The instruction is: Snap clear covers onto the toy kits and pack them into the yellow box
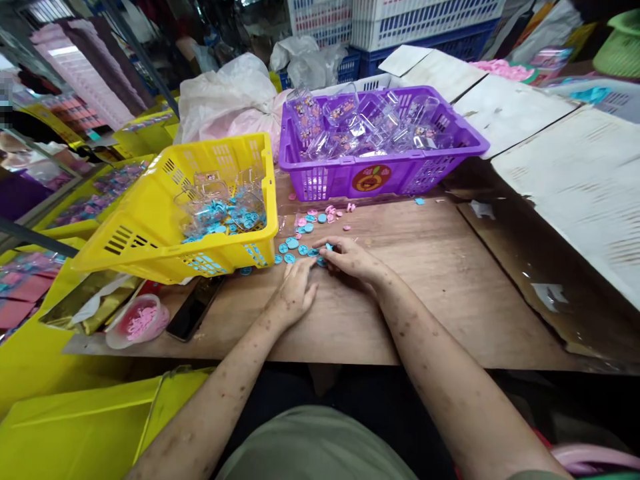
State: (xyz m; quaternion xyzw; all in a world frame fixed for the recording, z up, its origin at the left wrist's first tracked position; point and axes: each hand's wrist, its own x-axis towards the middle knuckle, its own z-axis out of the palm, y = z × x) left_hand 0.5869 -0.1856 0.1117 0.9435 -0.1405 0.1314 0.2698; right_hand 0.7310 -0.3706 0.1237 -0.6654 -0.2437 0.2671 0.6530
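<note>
My left hand [295,293] rests on the wooden table beside several round blue pieces [290,258], fingers apart and nothing held. Just right of it, my right hand [350,257] has thumb and fingers closed on a blue piece [329,247]. Small pink pieces [330,210] lie mixed with blue ones beyond the hands. At the left, a tilted yellow basket [225,257] holds blue pieces and clear plastic cases. Behind the hands stands a purple basket [320,177] full of clear cases with coloured prints.
A phone [195,310] and a tub of pink pieces [140,321] lie at the table's left edge. Cardboard [565,180] stands along the right. Plastic bags [225,93] and stacked crates [425,23] are behind the baskets.
</note>
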